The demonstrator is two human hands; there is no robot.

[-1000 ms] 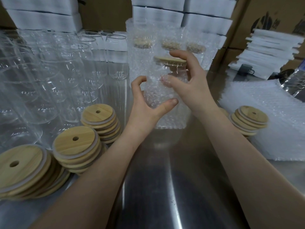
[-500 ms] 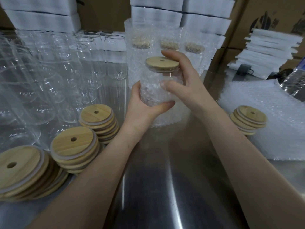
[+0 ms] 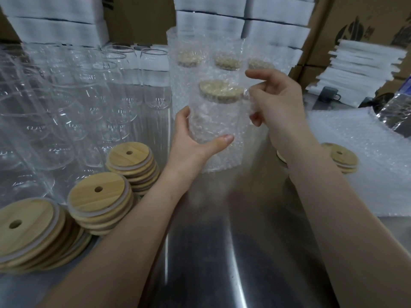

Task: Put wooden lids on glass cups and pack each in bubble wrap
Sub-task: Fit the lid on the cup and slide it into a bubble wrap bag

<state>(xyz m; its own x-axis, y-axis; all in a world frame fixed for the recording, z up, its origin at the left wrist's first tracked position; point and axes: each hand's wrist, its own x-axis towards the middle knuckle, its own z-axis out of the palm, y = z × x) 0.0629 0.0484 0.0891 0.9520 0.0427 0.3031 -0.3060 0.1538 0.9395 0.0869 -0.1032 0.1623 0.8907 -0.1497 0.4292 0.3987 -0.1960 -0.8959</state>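
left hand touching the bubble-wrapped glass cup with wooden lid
Touching. Head view shows left hand curled round the bubble-wrapped glass cup, thumb pressed on its front.

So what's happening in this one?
A person is packing a lidded glass cup in bubble wrap. The left hand grips the cup through the wrap from the side. The right hand pinches the wrap's edge beside the wooden lid. Wrapped cups stand behind. Bare glasses and lid stacks sit to the left on the steel table.
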